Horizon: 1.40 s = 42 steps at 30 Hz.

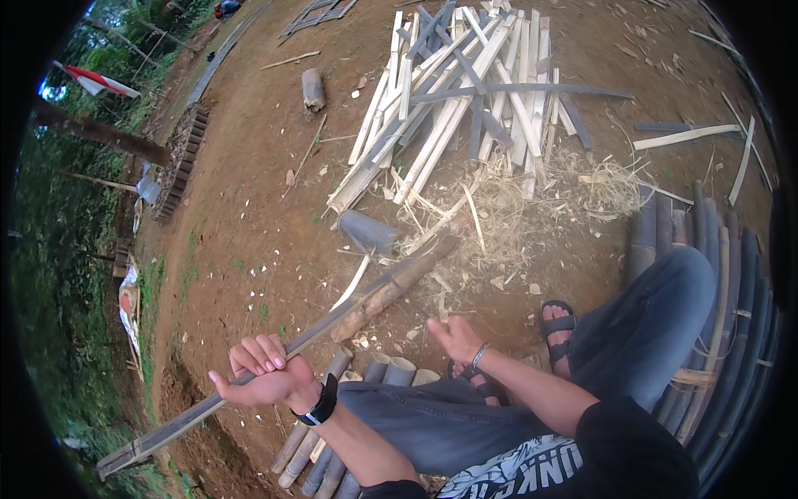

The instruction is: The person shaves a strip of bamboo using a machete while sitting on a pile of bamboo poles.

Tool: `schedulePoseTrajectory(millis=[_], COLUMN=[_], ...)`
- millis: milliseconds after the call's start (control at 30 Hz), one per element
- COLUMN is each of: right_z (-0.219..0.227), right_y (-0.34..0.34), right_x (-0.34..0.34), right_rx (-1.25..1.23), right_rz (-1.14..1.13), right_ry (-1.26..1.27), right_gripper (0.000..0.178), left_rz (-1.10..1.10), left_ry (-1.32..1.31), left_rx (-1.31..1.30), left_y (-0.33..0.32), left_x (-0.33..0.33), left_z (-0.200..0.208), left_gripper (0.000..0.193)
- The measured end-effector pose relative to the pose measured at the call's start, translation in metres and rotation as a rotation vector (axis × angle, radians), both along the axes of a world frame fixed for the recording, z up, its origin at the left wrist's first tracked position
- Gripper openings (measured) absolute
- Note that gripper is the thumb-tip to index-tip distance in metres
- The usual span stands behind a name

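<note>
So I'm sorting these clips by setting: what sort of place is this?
Probably an outdoor bamboo-working yard: bare dirt ground, a pile of split bamboo slats, and the left hand gripping a long bamboo strip.

Bare brown earth (249, 216) carries a heap of pale split bamboo slats (465, 91). Straw-like shavings (532, 200) and a short grey bamboo section (368, 232) lie beside it.

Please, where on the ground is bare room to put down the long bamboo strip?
Bare earth lies left of the pile of split bamboo, beyond the left hand gripping the bamboo strip. Crowded: shavings under the pile, and cut bamboo tubes near the empty right hand.
</note>
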State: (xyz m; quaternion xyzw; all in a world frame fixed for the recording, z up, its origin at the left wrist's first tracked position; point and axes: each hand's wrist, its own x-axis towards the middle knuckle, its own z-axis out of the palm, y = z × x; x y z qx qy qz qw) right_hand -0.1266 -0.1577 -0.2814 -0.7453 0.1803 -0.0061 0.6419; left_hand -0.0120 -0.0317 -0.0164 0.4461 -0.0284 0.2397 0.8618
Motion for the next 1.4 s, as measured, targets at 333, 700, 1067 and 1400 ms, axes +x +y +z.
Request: schedulePoseTrajectory(millis=[333, 700, 1067, 1400], right_z=[-0.040, -0.071, -0.102, -0.113], right_y=[-0.015, -0.055, -0.077, -0.087], right_x=[0.013, 0.034, 0.041, 0.050], right_rx=[-0.020, 0.164, 0.137, -0.010], right_rz=[-0.057, -0.169, -0.124, -0.072], right_ry=[0.096, 0.388, 0.472, 0.462], right_gripper=[0.075, 0.075, 0.073, 0.073], left_rz=[-0.028, -0.066, -0.184, -0.116], left_ry=[0.016, 0.017, 0.005, 0.025], left_rx=[0.041, 0.067, 0.039, 0.031], left_y=[0.002, 0.005, 0.016, 0.010], left_x=[0.005, 0.014, 0.021, 0.022], left_z=[-0.002, -0.001, -0.003, -0.001], left_gripper=[0.057, 0.056, 0.055, 0.056])
